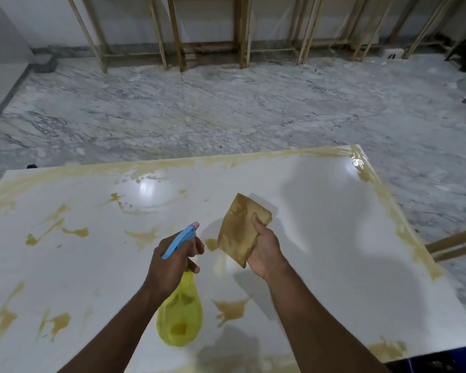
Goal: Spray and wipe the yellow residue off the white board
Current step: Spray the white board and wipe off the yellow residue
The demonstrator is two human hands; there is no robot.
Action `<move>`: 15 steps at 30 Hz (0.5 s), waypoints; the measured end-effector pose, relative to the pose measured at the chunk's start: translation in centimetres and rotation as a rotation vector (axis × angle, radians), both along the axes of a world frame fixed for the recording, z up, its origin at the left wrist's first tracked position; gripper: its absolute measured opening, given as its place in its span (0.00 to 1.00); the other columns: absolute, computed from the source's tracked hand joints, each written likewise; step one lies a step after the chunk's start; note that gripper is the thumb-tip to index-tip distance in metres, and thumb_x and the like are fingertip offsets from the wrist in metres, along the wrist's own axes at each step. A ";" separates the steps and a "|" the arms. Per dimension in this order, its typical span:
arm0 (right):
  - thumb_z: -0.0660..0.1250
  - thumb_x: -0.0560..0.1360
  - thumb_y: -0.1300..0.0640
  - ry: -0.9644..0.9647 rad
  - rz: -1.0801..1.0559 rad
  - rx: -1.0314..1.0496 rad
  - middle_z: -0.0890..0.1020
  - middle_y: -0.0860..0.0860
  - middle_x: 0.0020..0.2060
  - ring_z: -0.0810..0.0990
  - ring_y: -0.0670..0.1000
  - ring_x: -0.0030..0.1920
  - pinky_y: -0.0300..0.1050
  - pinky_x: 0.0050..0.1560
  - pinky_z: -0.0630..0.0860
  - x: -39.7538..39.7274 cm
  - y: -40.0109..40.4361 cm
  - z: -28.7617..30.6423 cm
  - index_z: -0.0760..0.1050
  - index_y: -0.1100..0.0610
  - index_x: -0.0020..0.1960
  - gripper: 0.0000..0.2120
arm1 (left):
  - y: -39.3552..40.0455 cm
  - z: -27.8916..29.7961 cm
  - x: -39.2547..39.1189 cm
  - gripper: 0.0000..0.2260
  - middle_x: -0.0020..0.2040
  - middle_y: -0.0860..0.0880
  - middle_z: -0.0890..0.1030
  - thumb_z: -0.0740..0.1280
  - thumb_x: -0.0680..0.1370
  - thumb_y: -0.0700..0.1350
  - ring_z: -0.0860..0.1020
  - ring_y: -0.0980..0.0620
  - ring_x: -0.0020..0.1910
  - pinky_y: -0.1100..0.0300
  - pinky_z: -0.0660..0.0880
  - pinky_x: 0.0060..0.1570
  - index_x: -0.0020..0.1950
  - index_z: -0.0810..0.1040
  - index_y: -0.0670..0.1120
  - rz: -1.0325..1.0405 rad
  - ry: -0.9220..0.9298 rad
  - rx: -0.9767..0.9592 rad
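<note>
The white board (320, 211) lies flat in front of me, glossy, with yellow residue (232, 309) in blotches across its left and near parts and along its far and right edges. My left hand (170, 262) grips a spray bottle (179, 316) with a yellow body and a blue trigger head, nozzle pointing away over the board. My right hand (264, 249) holds a folded, yellow-brown stained cloth (240, 227) lifted above the board's middle.
Grey marble floor (226, 109) surrounds the board. Wooden frames (178, 36) lean along the far wall. Wooden bars (455, 243) stick out at the right edge, and a dark blue object (441, 362) sits at the near right corner.
</note>
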State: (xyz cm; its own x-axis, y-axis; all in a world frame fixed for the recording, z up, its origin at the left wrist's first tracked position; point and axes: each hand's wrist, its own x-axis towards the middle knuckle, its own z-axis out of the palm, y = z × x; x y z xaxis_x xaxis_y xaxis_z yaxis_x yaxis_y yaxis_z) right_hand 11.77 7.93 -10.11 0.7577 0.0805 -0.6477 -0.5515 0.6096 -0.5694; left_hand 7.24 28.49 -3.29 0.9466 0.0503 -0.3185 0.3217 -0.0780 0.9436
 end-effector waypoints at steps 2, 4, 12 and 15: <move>0.69 0.77 0.40 0.009 0.002 -0.170 0.84 0.57 0.63 0.81 0.59 0.65 0.58 0.70 0.74 3.8 -1.9 -0.6 0.77 0.59 0.70 0.29 | -1.0 -0.2 2.2 0.11 0.45 0.45 0.85 0.60 0.68 0.41 0.81 0.42 0.40 0.59 0.78 0.30 0.40 0.80 0.37 0.020 0.002 -0.013; 0.69 0.75 0.38 -0.020 0.046 -0.368 0.81 0.53 0.66 0.79 0.56 0.66 0.54 0.72 0.72 7.8 -3.4 -1.0 0.74 0.59 0.73 0.34 | -1.8 -0.6 4.1 0.13 0.45 0.41 0.84 0.60 0.67 0.40 0.80 0.43 0.38 0.59 0.78 0.31 0.45 0.81 0.36 0.051 -0.008 -0.024; 0.53 0.86 0.44 -0.362 0.323 -1.375 0.82 0.63 0.59 0.79 0.65 0.61 0.55 0.61 0.73 23.1 -5.9 -5.1 0.74 0.59 0.68 0.23 | -2.6 -3.3 9.9 0.11 0.48 0.39 0.83 0.59 0.73 0.34 0.78 0.43 0.40 0.61 0.78 0.30 0.47 0.78 0.29 0.157 -0.066 -0.041; 0.50 0.86 0.44 -0.322 0.525 -1.547 0.75 0.61 0.70 0.70 0.64 0.73 0.58 0.72 0.64 25.8 -3.9 -7.7 0.66 0.57 0.77 0.25 | -2.1 -4.2 10.3 0.15 0.50 0.40 0.83 0.59 0.70 0.38 0.79 0.43 0.41 0.61 0.78 0.31 0.47 0.77 0.28 0.180 -0.089 -0.042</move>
